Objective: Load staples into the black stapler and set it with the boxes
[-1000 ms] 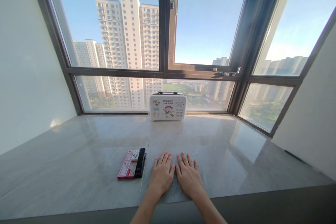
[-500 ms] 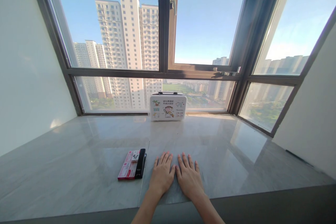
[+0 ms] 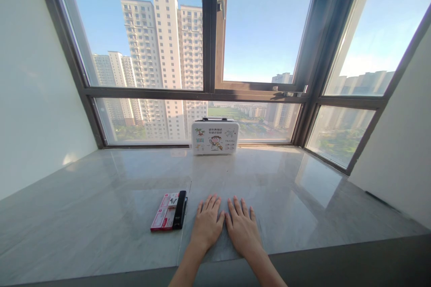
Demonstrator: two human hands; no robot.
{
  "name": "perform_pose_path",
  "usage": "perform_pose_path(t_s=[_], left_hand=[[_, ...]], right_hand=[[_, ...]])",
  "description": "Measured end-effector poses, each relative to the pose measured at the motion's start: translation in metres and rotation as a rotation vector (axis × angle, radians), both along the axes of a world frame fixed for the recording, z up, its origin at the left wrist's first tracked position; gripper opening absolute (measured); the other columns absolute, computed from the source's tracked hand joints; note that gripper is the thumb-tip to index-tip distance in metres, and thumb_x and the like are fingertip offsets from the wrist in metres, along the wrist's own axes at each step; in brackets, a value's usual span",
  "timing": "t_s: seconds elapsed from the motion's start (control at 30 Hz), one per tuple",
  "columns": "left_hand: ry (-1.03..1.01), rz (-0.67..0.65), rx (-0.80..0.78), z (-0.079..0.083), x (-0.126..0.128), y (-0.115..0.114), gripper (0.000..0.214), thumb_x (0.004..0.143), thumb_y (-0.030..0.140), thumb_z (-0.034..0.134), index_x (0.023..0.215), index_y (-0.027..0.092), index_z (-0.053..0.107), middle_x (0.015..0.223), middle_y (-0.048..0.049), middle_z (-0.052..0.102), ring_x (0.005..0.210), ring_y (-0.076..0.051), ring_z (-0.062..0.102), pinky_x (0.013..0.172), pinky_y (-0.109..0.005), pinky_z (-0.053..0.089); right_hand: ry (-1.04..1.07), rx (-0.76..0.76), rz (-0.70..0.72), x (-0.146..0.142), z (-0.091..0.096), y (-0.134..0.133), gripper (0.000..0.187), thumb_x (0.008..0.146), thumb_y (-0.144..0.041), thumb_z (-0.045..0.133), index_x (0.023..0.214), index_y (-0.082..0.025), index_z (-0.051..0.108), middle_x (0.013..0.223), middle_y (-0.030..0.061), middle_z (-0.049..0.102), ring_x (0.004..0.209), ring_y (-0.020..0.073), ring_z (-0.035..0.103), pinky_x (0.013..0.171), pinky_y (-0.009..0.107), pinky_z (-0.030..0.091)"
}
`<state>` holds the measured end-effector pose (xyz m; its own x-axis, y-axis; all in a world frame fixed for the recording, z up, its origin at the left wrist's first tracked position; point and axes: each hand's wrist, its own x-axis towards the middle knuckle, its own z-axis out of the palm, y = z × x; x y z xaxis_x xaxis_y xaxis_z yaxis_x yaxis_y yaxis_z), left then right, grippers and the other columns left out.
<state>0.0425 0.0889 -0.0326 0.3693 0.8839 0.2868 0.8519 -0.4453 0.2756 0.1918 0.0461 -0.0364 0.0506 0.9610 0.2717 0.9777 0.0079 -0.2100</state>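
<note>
My left hand [image 3: 208,223] lies flat, palm down, on the grey marble sill [image 3: 111,215], holding nothing. Beside it my right hand [image 3: 243,225] rests the same way, fingers stretched forward; the two thumbs are close together. To the left of my left hand lies a black stapler [image 3: 179,210]. It sits along the right side of flat red-and-white boxes [image 3: 159,219]. A smaller white box [image 3: 173,200] with a dark drawing on it is at their far end, next to the stapler.
A white case [image 3: 214,138] with cartoon prints and a black handle stands upright at the back, against the window frame [image 3: 151,94]. White walls bound the sill at left [image 3: 37,98] and right [image 3: 400,143]. The sill's front edge runs below my wrists.
</note>
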Motion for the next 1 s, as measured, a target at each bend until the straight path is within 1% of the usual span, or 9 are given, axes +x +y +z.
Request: perform_pose_path(t_s=[0.3, 0.6, 0.8, 1.0], left_hand=[[-0.004, 0.001, -0.009, -0.001, 0.0, 0.001, 0.055, 0.098, 0.043, 0.032, 0.15, 0.029, 0.043, 0.161, -0.0013, 0.032, 0.15, -0.022, 0.024, 0.124, -0.048, 0.017], [0.001, 0.0, -0.012, 0.0, -0.001, 0.001, 0.054, 0.099, 0.042, 0.031, 0.15, 0.029, 0.043, 0.16, -0.001, 0.033, 0.15, -0.022, 0.024, 0.124, -0.047, 0.018], [-0.003, 0.005, -0.01, 0.001, 0.0, 0.0, 0.054, 0.098, 0.042, 0.033, 0.15, 0.029, 0.043, 0.16, -0.0015, 0.035, 0.15, -0.023, 0.026, 0.123, -0.048, 0.018], [0.008, 0.005, -0.018, 0.002, -0.001, 0.0, 0.054, 0.099, 0.042, 0.032, 0.15, 0.029, 0.043, 0.159, -0.0014, 0.035, 0.15, -0.023, 0.025, 0.124, -0.049, 0.018]], right_hand=[[0.012, -0.021, -0.006, -0.001, 0.001, -0.001, 0.054, 0.104, -0.045, 0.03, 0.156, -0.03, 0.035, 0.163, 0.0045, 0.024, 0.151, 0.0292, 0.014, 0.119, 0.053, 0.01], [0.002, 0.004, -0.006, -0.002, -0.002, -0.003, 0.054, 0.104, -0.044, 0.03, 0.155, -0.031, 0.035, 0.162, 0.0041, 0.025, 0.15, 0.03, 0.015, 0.119, 0.054, 0.012], [-0.001, 0.009, -0.008, -0.001, -0.002, -0.005, 0.054, 0.104, -0.043, 0.03, 0.155, -0.03, 0.035, 0.162, 0.0042, 0.026, 0.15, 0.0302, 0.015, 0.119, 0.054, 0.011], [-0.007, -0.02, -0.012, -0.006, -0.001, -0.015, 0.055, 0.103, -0.044, 0.031, 0.156, -0.031, 0.034, 0.162, 0.003, 0.024, 0.151, 0.0311, 0.013, 0.119, 0.055, 0.011]])
